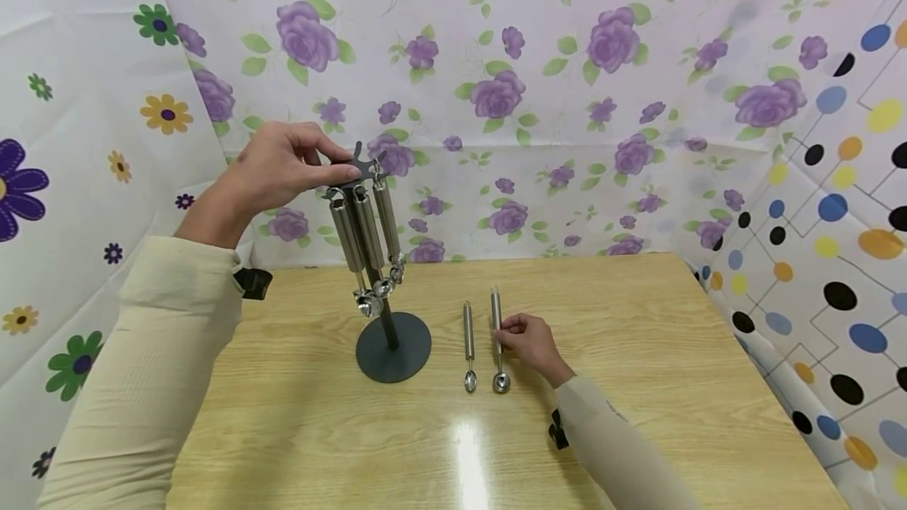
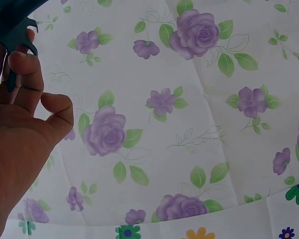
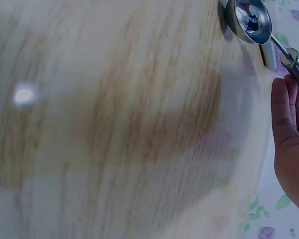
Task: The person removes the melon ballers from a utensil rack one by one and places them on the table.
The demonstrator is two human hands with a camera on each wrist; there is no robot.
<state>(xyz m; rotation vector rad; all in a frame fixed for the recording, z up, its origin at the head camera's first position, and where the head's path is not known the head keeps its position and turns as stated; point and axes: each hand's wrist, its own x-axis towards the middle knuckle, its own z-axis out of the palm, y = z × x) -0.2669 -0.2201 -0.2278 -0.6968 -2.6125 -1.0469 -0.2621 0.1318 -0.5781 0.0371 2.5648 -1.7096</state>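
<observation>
My left hand [image 1: 283, 165] pinches the hooked top of a dark metal utensil stand [image 1: 391, 360] between thumb and fingers. Several steel-handled utensils [image 1: 366, 230] with small shiny heads hang from its hooks. On the table to the right, my right hand [image 1: 533, 346] grips the handle of a steel scoop [image 1: 501, 382] with a round bowl. Just left of it lies a slimmer utensil [image 1: 468, 337] with an oval spoon-like head. The right wrist view shows the scoop's bowl [image 3: 249, 21] large, with fingers under its handle. A hook of the stand [image 2: 30, 37] is by the left fingers.
The wood-grain table [image 1: 623, 313] ends at a back wall of white cloth with purple flowers [image 1: 496, 93]. Patterned cloths also stand at the left [image 1: 78, 93] and right [image 1: 836, 274]. Light glares on the front of the table.
</observation>
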